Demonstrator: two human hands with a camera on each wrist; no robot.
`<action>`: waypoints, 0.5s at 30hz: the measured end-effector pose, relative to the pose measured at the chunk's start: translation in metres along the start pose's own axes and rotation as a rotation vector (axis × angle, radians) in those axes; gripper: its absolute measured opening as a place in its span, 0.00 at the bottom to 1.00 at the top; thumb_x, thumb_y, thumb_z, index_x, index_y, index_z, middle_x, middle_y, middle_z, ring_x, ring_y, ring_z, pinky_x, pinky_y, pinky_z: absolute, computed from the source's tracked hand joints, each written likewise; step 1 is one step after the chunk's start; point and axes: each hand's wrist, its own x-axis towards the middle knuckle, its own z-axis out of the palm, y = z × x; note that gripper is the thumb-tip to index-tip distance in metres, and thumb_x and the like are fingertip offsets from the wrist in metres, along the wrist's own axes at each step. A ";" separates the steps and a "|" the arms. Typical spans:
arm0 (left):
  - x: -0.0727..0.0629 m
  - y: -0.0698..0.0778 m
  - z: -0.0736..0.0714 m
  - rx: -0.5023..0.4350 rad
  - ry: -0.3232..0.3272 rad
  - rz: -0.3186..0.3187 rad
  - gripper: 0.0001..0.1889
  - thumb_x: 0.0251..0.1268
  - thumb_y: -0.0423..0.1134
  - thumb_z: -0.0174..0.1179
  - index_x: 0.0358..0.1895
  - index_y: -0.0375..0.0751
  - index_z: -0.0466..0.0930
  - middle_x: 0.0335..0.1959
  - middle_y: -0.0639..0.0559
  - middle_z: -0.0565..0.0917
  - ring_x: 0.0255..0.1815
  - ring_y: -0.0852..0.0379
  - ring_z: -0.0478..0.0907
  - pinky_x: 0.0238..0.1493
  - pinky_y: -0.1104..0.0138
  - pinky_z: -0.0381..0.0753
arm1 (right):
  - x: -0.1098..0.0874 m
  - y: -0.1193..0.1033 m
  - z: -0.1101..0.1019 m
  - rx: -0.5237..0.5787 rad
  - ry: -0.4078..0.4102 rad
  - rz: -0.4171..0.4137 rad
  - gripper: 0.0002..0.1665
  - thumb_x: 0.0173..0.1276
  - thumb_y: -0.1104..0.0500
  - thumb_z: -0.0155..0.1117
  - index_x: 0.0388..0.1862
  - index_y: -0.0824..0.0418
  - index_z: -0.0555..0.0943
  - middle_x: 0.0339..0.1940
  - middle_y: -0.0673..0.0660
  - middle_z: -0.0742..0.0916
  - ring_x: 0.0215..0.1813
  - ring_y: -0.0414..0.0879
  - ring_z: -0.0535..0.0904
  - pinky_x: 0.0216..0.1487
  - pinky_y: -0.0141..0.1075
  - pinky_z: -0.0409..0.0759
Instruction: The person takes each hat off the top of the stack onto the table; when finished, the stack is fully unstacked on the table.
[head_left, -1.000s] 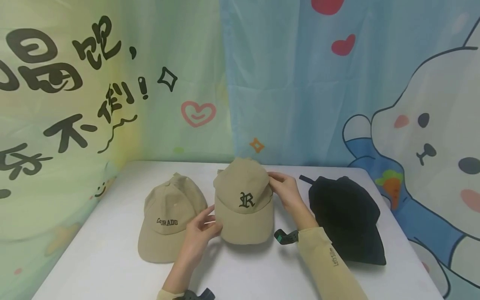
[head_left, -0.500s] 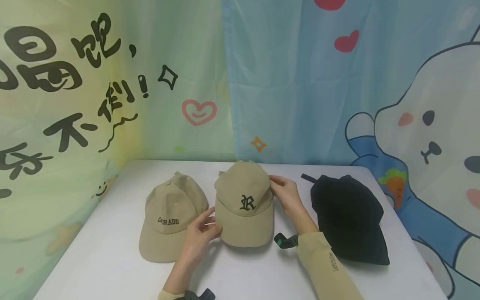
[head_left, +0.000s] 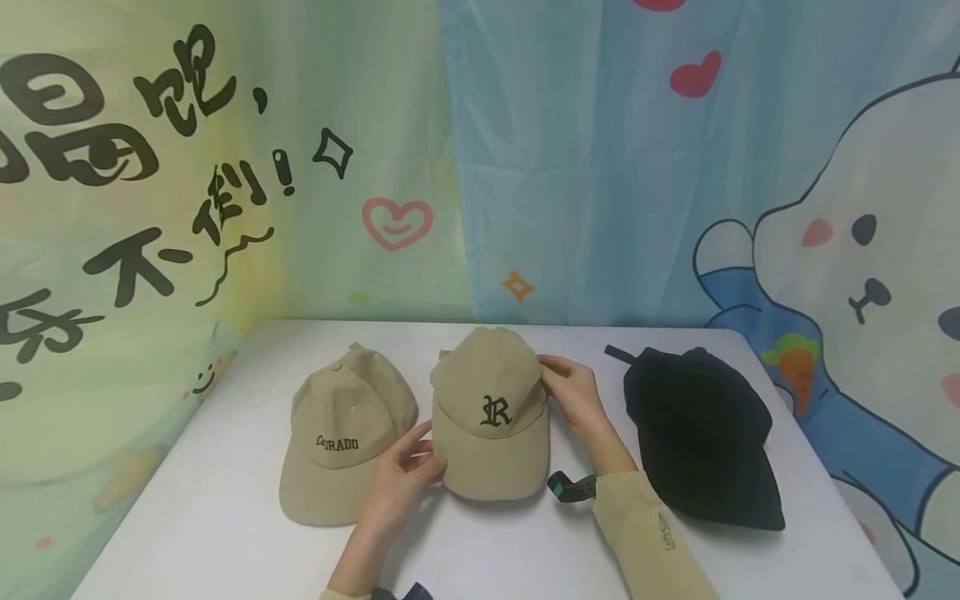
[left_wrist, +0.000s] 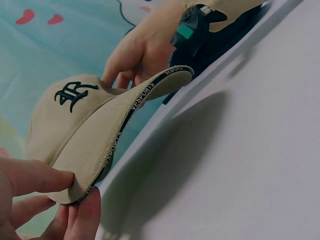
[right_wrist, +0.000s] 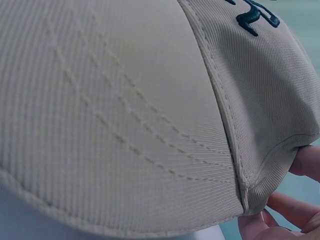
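Note:
A beige baseball cap [head_left: 491,454] with a dark gothic "R" faces me in the middle of the white table. My left hand [head_left: 405,475] pinches the left edge of its brim; in the left wrist view the thumb and fingers [left_wrist: 87,215] lie on both sides of that edge. At the crown's right side, my right hand [head_left: 577,396] grips the lower rim of the fabric. Its fingertips are partly hidden by the cap in the head view. Under the raised brim [left_wrist: 95,140], a shadow falls on the table. Dark lettered trim runs along the brim's edge.
Left of my left hand lies another beige cap [head_left: 337,408] with dark lettering, partly behind that hand. A black cap [head_left: 697,442] with its strap sticking out is on the right, close to my right forearm. A printed curtain [head_left: 525,192] hangs behind the table [head_left: 180,500].
The "R" cap has come down a little toward me, with both hands still holding it. The view has shifted slightly. The other two caps stay where they were on the table.

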 end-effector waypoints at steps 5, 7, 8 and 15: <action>0.001 -0.003 -0.001 0.008 -0.001 -0.002 0.32 0.60 0.26 0.65 0.70 0.35 0.69 0.52 0.34 0.76 0.46 0.47 0.81 0.46 0.60 0.85 | -0.001 0.002 0.000 -0.003 0.006 -0.004 0.28 0.68 0.52 0.66 0.62 0.65 0.78 0.62 0.63 0.79 0.63 0.53 0.75 0.63 0.43 0.75; 0.002 -0.004 -0.001 0.022 0.000 -0.004 0.32 0.60 0.26 0.65 0.69 0.35 0.69 0.52 0.35 0.77 0.46 0.47 0.81 0.45 0.61 0.85 | -0.002 0.003 0.000 -0.008 0.011 -0.005 0.28 0.68 0.52 0.66 0.62 0.65 0.78 0.62 0.63 0.79 0.63 0.53 0.75 0.63 0.43 0.76; 0.002 -0.005 -0.001 0.031 0.000 -0.003 0.32 0.60 0.26 0.65 0.69 0.35 0.69 0.51 0.35 0.77 0.46 0.48 0.82 0.45 0.61 0.85 | -0.002 0.003 0.001 -0.009 0.012 -0.005 0.27 0.69 0.52 0.66 0.62 0.65 0.78 0.62 0.63 0.79 0.62 0.53 0.76 0.63 0.43 0.76; 0.001 -0.006 -0.002 0.087 0.000 -0.013 0.32 0.59 0.27 0.65 0.69 0.36 0.70 0.51 0.36 0.77 0.46 0.49 0.81 0.45 0.63 0.85 | -0.003 0.006 0.002 -0.020 0.019 -0.011 0.26 0.68 0.53 0.66 0.61 0.65 0.79 0.60 0.63 0.80 0.61 0.53 0.76 0.62 0.44 0.76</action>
